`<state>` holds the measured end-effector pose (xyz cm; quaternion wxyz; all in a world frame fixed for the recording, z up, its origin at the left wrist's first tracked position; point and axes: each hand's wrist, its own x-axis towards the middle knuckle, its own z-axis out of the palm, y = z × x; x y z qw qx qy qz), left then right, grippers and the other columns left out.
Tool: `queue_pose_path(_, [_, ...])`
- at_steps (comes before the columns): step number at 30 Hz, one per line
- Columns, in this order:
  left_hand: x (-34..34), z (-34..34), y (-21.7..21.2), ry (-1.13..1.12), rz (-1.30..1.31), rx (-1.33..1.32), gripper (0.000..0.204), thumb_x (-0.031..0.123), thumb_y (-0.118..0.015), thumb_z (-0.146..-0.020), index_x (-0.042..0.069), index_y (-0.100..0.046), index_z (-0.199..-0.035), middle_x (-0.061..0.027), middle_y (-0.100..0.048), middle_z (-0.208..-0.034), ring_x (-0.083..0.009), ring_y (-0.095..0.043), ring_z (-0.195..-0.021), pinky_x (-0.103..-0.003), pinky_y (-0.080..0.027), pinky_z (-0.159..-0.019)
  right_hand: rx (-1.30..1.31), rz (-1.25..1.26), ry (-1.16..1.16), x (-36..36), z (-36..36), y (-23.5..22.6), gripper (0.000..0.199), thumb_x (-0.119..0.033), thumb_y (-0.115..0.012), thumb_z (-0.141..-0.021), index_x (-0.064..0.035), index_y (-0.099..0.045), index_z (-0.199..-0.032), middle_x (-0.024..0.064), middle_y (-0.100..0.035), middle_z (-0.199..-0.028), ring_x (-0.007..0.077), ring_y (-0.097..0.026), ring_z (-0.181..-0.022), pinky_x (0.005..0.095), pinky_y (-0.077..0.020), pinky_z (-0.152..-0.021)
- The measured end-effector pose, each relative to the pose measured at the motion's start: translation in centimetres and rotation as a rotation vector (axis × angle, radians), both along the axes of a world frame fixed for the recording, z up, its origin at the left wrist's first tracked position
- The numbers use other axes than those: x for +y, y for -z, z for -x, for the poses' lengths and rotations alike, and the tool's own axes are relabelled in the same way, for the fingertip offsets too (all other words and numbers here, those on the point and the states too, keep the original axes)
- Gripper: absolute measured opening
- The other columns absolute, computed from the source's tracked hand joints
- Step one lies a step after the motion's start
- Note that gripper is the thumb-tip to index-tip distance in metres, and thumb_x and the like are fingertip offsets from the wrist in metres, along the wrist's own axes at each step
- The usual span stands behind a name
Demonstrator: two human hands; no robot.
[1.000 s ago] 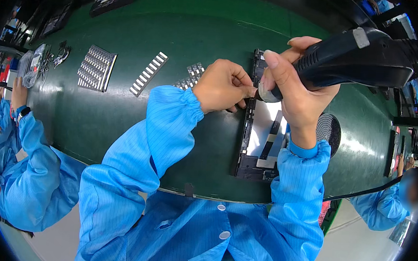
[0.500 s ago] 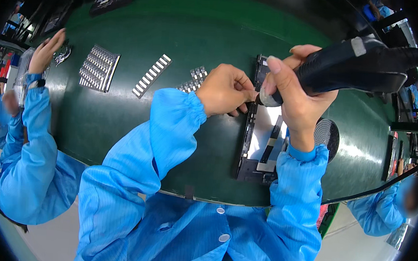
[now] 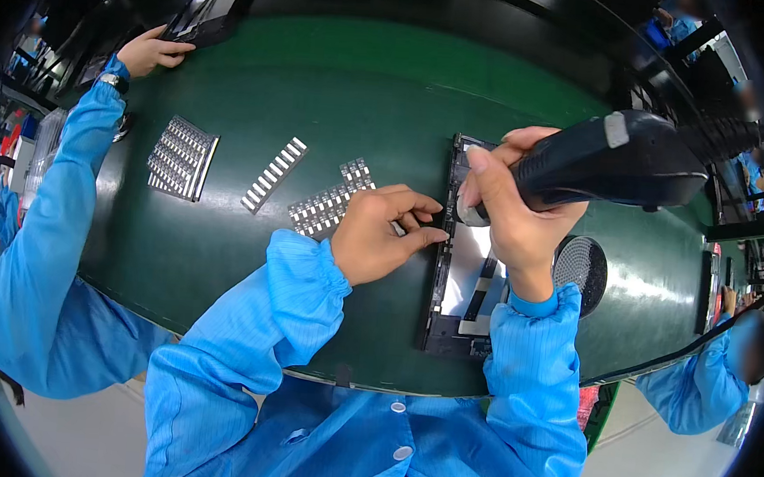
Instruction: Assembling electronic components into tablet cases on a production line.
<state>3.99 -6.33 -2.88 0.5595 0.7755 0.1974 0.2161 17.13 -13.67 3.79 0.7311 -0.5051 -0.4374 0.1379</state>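
My right hand (image 3: 521, 208) grips a black corded hand tool (image 3: 618, 162) with a rounded silvery tip. The tip sits over the upper part of a flat panel (image 3: 455, 290), which has a black frame, a shiny silver face and a dark strip across it. Just beside the panel's left edge is my left hand (image 3: 381, 231), its thumb and fingers bent but apart; I see nothing between them. Left of that hand lies a sheet of small silver-and-black pieces (image 3: 317, 212), partly hidden by it.
A narrow strip of pale pieces (image 3: 274, 176) and a stack of similar sheets (image 3: 182, 158) lie further left. A round black mesh-topped object (image 3: 582, 272) stands right of my right wrist. At the far left, a co-worker's hand (image 3: 154, 52) touches another panel (image 3: 210, 7).
My left hand has drawn back from the panel's edge and its fingers have parted. My right hand still holds the tool. The co-worker's hand has reached forward to the far panel.
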Motion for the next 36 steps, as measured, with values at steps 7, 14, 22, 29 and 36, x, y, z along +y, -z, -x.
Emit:
queue_pose_path(7, [-0.48, -0.33, -0.12, -0.035, -0.106, -0.128, 0.023, 0.006, -0.075, -0.073, -0.001, -0.068, -0.093, -0.0108, -0.062, -0.080, -0.0156, -0.062, -0.058, -0.027, -0.047, -0.051, 0.095, -0.103, -0.045, -0.13, 0.32, -0.68, 0.027, 0.012, -0.068, -0.074, 0.0052, -0.053, -0.096, 0.0096, -0.063, -0.066, 0.0113, -0.060, -0.054, 0.0233, -0.0478, -0.048])
queue_pose_path(14, [-0.44, -0.41, 0.25, -0.046, -0.113, -0.139, 0.015, 0.006, -0.071, -0.076, -0.002, -0.068, -0.088, -0.0107, -0.062, -0.079, -0.0166, -0.062, -0.058, -0.027, -0.048, -0.052, 0.111, -0.086, -0.047, -0.17, 0.73, -0.73, 0.027, 0.012, -0.068, -0.075, 0.0051, -0.053, -0.097, 0.0093, -0.062, -0.066, 0.0116, -0.060, -0.054, 0.0234, -0.0479, -0.049])
queue_pose_path(22, [-0.71, -0.38, 0.13, -0.055, -0.081, -0.117, 0.011, 0.002, -0.067, -0.079, -0.002, -0.065, -0.089, -0.0112, -0.061, -0.079, -0.0199, -0.059, -0.059, -0.030, -0.047, -0.053, -0.117, -0.059, -0.044, -0.53, 0.17, -0.55, 0.033, 0.010, -0.063, -0.079, -0.0013, -0.045, -0.105, 0.0098, -0.059, -0.065, 0.0164, -0.058, -0.052, 0.0309, -0.0507, -0.052])
queue_pose_path(29, [-0.72, -0.38, -0.06, -0.058, -0.035, -0.095, 0.009, 0.002, -0.068, -0.078, -0.002, -0.063, -0.085, -0.0113, -0.058, -0.077, -0.0193, -0.058, -0.057, -0.030, -0.045, -0.052, 0.072, -0.151, -0.063, -0.11, 0.72, -0.42, 0.028, 0.014, -0.067, -0.074, 0.0062, -0.054, -0.098, 0.0094, -0.062, -0.067, 0.0102, -0.060, -0.055, 0.0216, -0.0466, -0.049])
queue_pose_path(36, [-0.73, -0.44, -0.01, -0.085, -0.041, -0.099, 0.011, 0.003, -0.070, -0.076, -0.003, -0.064, -0.083, -0.0107, -0.059, -0.077, -0.0182, -0.060, -0.058, -0.029, -0.047, -0.053, -0.012, -0.066, -0.070, -0.39, 0.74, -0.56, 0.032, 0.010, -0.063, -0.079, -0.0021, -0.046, -0.104, 0.0099, -0.059, -0.066, 0.0157, -0.057, -0.051, 0.0309, -0.0508, -0.051])
